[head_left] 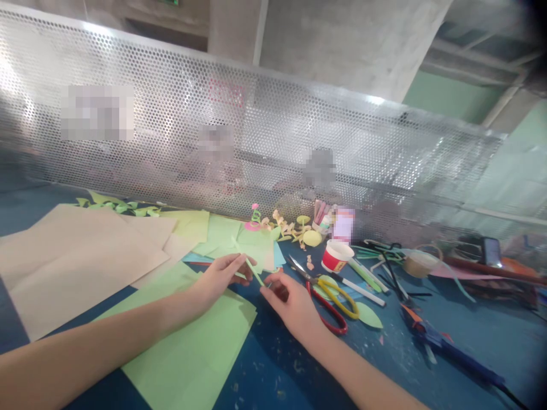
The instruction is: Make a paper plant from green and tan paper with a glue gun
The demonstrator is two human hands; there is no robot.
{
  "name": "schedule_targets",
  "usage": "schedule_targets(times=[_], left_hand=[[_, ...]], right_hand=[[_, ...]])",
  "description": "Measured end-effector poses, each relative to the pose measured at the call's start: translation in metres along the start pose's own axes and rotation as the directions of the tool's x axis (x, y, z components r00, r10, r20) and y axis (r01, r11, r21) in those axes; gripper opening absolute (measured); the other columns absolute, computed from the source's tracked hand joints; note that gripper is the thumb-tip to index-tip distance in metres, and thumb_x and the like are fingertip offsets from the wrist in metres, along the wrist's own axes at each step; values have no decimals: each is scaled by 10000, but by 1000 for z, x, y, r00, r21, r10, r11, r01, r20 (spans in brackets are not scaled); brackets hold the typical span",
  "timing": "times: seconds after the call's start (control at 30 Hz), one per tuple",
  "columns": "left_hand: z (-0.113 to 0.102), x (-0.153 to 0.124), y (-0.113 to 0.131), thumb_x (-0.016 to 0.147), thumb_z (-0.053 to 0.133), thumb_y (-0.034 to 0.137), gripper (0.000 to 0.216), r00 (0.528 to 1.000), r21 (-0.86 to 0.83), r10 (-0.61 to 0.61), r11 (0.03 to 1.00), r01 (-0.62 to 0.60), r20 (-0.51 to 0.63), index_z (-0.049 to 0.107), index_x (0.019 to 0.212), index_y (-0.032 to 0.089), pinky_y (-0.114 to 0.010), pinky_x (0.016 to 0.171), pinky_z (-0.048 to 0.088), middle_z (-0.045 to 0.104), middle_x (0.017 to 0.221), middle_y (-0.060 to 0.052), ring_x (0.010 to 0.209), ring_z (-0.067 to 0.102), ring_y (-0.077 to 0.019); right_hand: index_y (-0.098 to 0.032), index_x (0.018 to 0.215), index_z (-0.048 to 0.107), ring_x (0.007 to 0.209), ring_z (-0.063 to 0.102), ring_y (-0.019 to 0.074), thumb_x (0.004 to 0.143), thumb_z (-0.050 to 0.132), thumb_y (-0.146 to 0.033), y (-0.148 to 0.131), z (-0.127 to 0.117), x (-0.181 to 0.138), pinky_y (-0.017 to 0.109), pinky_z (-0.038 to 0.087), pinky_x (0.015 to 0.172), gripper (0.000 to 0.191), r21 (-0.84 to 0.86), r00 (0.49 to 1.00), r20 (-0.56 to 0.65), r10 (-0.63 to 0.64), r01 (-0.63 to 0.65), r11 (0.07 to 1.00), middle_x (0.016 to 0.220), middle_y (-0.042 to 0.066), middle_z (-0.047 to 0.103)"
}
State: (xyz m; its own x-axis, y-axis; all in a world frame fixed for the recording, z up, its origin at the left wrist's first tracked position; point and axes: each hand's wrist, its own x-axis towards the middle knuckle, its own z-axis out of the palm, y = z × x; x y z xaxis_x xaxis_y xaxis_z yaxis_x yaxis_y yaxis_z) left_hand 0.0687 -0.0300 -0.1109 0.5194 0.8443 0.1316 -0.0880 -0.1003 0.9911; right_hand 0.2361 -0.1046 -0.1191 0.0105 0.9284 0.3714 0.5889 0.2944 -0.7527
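Observation:
A thin pale-green paper strip [254,272] slants between my two hands above the table. My left hand [226,273] pinches it with thumb and fingers near its middle. At the strip's lower end the fingertips of my right hand [288,296] close on it. Beneath my left forearm lie light-green paper sheets [192,353]. Just right of my right hand rest scissors [325,299] with one red and one yellow handle loop, blades pointing up and left. A green paper leaf [370,316] lies beside the handles.
Beige paper sheets [81,250] cover the left side. A red-and-white paper cup [337,256] stands beyond the scissors, near a white pen [363,291]. At right lies a blue glue gun [457,353] with its cord. A perforated metal screen [273,136] runs along the back.

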Motion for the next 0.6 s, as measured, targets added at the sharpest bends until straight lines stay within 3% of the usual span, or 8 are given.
schedule_targets(times=[0.3,0.6], left_hand=[[1,1,0,829,414,446,363,1000,37,13,999,-14,27,577,930,138,-313,710,491,594,727,-38,710,583,-155],[1,2,1,812,464,338,231,996,24,19,999,-22,83,577,871,145,-306,702,487,583,726,-24,711,569,-149]], right_hand=[[-199,718,525,589,520,132,832,457,-312,0,0,-2,234,414,559,174,-27,998,29,-61,62,998,657,-9,552],[-202,743,499,607,518,122,862,413,-269,-2,-1,-2,223,399,579,161,-29,992,81,-95,97,995,665,-19,545]])
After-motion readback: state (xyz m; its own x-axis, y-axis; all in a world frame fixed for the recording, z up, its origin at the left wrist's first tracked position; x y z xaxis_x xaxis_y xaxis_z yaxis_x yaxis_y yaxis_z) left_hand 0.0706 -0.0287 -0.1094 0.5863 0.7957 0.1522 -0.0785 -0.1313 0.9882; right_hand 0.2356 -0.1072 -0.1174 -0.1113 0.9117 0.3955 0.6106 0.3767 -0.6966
